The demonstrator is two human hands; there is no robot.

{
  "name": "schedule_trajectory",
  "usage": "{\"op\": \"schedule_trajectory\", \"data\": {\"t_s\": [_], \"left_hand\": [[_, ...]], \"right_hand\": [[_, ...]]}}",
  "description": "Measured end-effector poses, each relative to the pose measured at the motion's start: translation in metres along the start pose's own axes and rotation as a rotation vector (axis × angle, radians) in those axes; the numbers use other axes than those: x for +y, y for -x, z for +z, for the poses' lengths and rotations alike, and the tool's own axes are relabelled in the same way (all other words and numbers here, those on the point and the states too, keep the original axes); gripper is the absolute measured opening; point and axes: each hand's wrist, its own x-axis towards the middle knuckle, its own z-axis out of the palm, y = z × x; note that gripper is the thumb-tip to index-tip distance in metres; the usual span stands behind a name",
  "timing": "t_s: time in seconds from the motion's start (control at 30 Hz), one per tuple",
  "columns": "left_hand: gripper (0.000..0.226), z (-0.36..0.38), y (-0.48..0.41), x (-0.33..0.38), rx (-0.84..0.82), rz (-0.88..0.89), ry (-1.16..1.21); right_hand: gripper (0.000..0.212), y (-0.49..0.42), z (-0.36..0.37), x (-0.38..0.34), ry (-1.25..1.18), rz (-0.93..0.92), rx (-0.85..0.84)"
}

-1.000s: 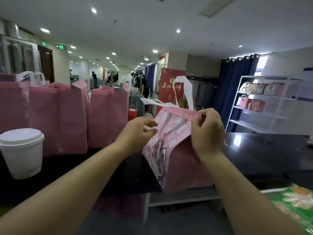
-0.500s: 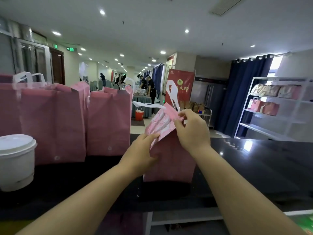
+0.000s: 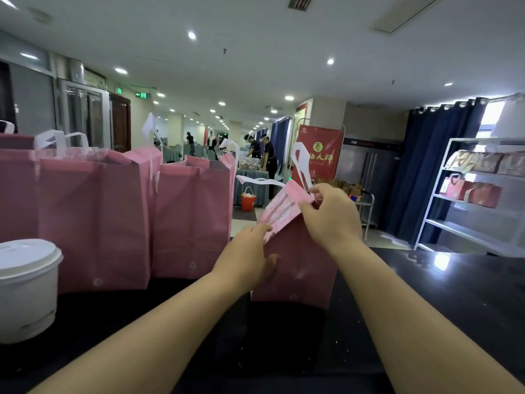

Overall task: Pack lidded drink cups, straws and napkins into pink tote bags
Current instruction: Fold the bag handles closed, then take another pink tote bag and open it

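Note:
A pink tote bag (image 3: 301, 265) with white strap handles stands on the black counter (image 3: 443, 302) in the middle. My right hand (image 3: 331, 216) pinches its top rim on the right side. My left hand (image 3: 250, 255) grips the bag's left front edge, thumb on the near side and fingers behind the patterned flap. A white lidded drink cup (image 3: 27, 288) stands at the left edge of the counter. No straw or napkin shows.
Three more pink tote bags (image 3: 93, 217) (image 3: 191, 220) (image 3: 17, 194) stand in a row at the back left. A white shelf rack (image 3: 477, 194) with boxes is at the right. People work at tables far behind.
The bag has turned so its plain side faces me and now stands upright on the counter, closer to the row of bags. Both hands stayed on its top edges.

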Motion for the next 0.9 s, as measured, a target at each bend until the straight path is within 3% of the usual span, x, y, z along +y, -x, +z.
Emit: {"op": "schedule_trajectory", "data": {"t_s": [0.17,0.23,0.33,0.47,0.6,0.77,0.9], "left_hand": [[0.032,-0.045,0.030,-0.009,0.070,0.079,-0.056],[0.028,-0.067,0.039,-0.019,0.088,0.079,-0.089],[0.027,-0.099,0.046,-0.038,0.095,0.051,-0.167],[0.028,-0.138,0.042,-0.061,0.168,0.022,-0.248],[0.025,-0.161,0.027,-0.075,0.202,0.044,-0.296],[0.040,-0.165,0.001,-0.083,0.221,0.063,-0.317],[0.055,-0.160,-0.018,-0.088,0.234,0.046,-0.320]], "right_hand": [[0.008,0.014,-0.005,-0.034,-0.208,-0.296,0.334],[0.003,0.022,-0.001,-0.054,-0.266,-0.415,0.320],[0.006,0.026,0.020,-0.078,-0.273,-0.494,0.133],[0.032,0.012,0.053,-0.105,-0.203,-0.364,-0.126],[0.054,-0.014,0.075,-0.124,-0.074,-0.146,-0.234],[0.048,-0.039,0.091,-0.133,0.023,0.044,-0.291],[0.023,-0.047,0.099,-0.126,0.042,0.039,-0.260]]}}
